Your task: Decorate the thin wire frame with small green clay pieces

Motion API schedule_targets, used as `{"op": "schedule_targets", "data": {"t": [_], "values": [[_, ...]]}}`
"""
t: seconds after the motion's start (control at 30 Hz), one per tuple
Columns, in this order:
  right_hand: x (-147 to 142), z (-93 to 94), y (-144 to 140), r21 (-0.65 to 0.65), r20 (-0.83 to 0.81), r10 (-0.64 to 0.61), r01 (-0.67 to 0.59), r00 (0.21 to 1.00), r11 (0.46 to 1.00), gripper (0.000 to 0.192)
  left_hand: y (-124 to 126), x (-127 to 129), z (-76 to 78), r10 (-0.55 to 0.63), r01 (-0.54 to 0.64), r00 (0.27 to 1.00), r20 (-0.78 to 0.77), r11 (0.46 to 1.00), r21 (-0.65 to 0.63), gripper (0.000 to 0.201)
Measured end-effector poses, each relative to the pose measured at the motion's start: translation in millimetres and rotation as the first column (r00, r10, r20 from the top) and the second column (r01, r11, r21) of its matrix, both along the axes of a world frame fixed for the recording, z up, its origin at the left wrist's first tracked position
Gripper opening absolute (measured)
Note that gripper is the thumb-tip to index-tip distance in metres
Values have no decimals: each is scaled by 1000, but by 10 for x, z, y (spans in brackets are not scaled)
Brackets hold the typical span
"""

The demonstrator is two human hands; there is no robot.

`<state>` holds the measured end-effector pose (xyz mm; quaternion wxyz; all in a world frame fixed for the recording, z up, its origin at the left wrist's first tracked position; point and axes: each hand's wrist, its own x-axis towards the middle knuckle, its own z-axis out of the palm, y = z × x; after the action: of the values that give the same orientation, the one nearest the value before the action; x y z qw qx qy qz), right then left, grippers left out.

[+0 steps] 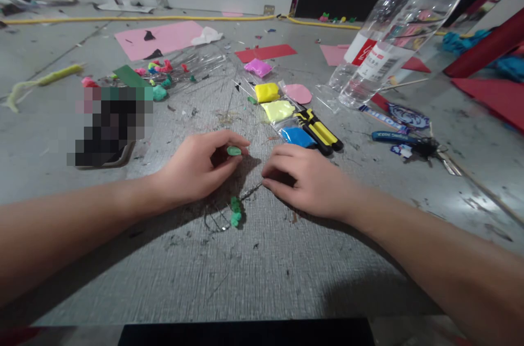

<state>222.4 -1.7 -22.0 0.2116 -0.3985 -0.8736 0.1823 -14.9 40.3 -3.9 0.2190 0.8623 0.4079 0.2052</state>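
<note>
My left hand [204, 163] is curled, with a small flat green piece of clay [233, 151] between thumb and fingers. Opposite it, my right hand [301, 177] has thumb and fingertips pinched on the end of a thin dark wire [251, 190]. That wire runs down to the left, towards a lumpy strip of green clay [235, 212] on the table. Several thin curved wires [216, 220] lie beside the strip. Just beyond my right hand are a blue clay packet [297, 137] and yellow-and-black pliers [319, 130].
Yellow clay packets [267, 93] and a purple one [258, 67] lie farther back. Two clear bottles [360, 81] stand at the right, near keys [448, 160]. A pixelated phone-like object [123, 157] is at the left. Pink paper [159, 37] lies behind.
</note>
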Motion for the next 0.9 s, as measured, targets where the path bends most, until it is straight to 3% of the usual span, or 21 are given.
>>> {"op": "schedule_targets", "data": {"t": [0.27, 0.57, 0.67, 0.77, 0.9], "values": [[-13, 8, -5, -19, 19, 22, -22, 1000, 1000, 11, 22, -8, -9, 142, -142, 990, -26, 990, 3, 29], [-30, -18, -21, -25, -2, 2, -2, 1000, 1000, 9, 58, -21, 5, 111, -111, 994, -20, 994, 10, 21], [-38, -23, -19, -25, 0, -9, 9, 1000, 1000, 8, 81, -32, -20, 89, -88, 996, -19, 994, 69, 25], [-50, -15, -20, -37, 14, -19, 19, 1000, 999, 7, 153, -45, -60, -15, 25, 998, -64, 987, 162, 31], [-71, 10, -20, -36, 29, -17, 18, 999, 999, 6, 359, -97, -9, -7, 53, 993, -116, 915, 399, 36]]}}
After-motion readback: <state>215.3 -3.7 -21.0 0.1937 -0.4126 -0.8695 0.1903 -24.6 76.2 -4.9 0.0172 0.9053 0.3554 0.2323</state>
